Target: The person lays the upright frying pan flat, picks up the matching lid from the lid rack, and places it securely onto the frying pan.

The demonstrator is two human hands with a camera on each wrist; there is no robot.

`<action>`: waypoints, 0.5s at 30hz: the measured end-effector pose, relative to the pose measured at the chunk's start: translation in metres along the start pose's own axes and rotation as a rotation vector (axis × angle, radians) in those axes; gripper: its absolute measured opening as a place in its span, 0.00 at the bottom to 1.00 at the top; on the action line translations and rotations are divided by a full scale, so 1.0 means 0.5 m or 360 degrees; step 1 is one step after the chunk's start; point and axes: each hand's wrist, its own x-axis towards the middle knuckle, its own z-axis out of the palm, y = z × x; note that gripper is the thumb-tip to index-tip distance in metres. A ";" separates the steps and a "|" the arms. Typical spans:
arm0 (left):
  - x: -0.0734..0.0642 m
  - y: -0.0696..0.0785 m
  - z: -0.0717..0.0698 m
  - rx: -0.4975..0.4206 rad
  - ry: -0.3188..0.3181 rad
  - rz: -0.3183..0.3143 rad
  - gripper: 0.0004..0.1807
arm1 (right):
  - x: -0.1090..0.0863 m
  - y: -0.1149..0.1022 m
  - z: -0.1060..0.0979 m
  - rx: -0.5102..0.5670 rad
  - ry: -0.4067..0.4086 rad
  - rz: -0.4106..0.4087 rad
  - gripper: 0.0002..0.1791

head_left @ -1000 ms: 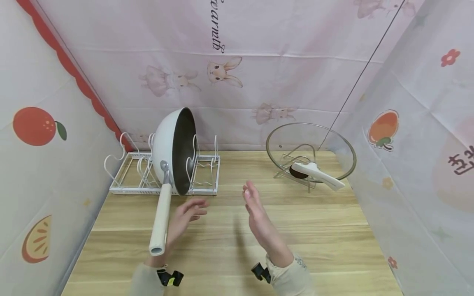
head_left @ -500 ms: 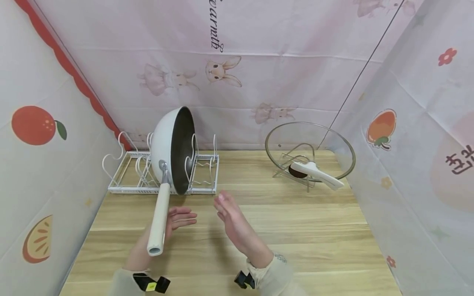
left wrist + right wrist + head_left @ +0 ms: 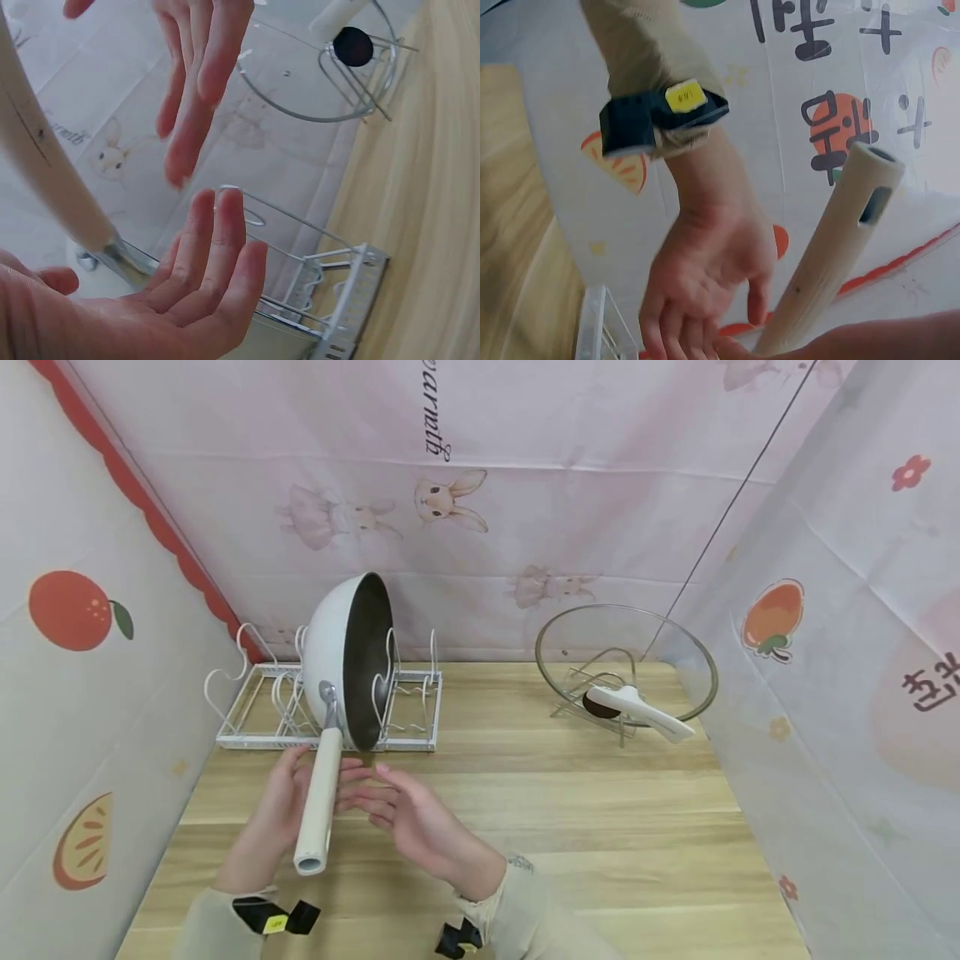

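Note:
A white frying pan [image 3: 324, 643] with a dark inside stands on edge in a white wire rack [image 3: 411, 745], its long cream handle [image 3: 318, 802] pointing toward me. My left hand [image 3: 279, 806] is below and beside that handle, fingers extended and loosely bent; in the right wrist view its palm [image 3: 712, 274] faces up, apart from the handle. From the right, my right hand [image 3: 431, 835] reaches toward the handle with loose fingers, close to the left fingertips. Neither hand grips anything. Part of the left hand is hidden behind the handle in the head view.
A glass lid [image 3: 703, 652] with a white handle [image 3: 648, 710] leans in a metal wire stand [image 3: 622, 737] at the back right of the wooden table [image 3: 600, 827]. Printed cloth walls [image 3: 525, 510] enclose the back and both sides.
My right hand has moved left toward the pan's handle. My left hand has shifted left, now showing on both sides of the handle. Pan, rack and lid stay put.

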 end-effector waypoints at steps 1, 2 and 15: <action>0.001 0.004 0.003 0.0022 0.0018 -0.0004 0.40 | 0.005 0.002 0.005 0.0029 0.0006 0.0012 0.29; 0.000 0.008 0.006 0.0054 0.0043 -0.0007 0.39 | 0.011 0.003 0.011 0.0054 0.0010 0.0027 0.25; 0.009 0.034 0.002 0.0041 -0.0058 -0.0036 0.37 | 0.046 0.035 0.079 0.0324 0.0042 0.0216 0.20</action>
